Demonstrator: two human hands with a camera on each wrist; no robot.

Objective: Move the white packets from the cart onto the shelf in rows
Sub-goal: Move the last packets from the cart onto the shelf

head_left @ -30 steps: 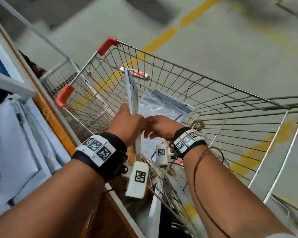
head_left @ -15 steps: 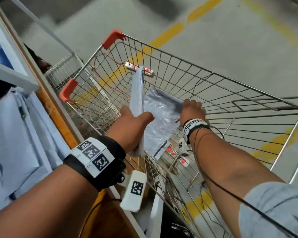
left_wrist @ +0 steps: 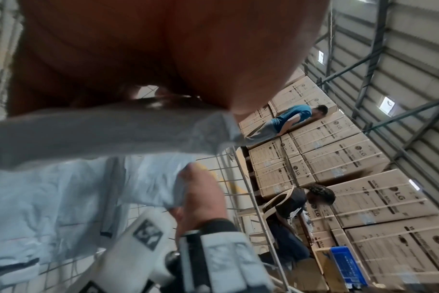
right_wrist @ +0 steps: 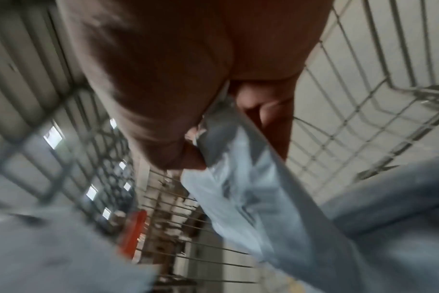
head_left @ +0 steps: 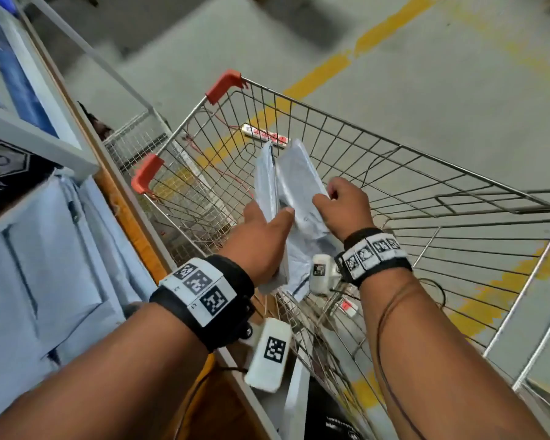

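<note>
gripping two white packets [head_left: 294, 198] over one cart [head_left: 426, 173] — left hand [head_left: 261, 239], right hand [head_left: 346, 206], one each.

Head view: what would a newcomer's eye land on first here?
Two white packets held upright over the wire cart, the left hand gripping one and the right hand pinching the other's edge. More pale packets stand on the shelf at left, and yellow floor stripes run beyond the cart.
</note>
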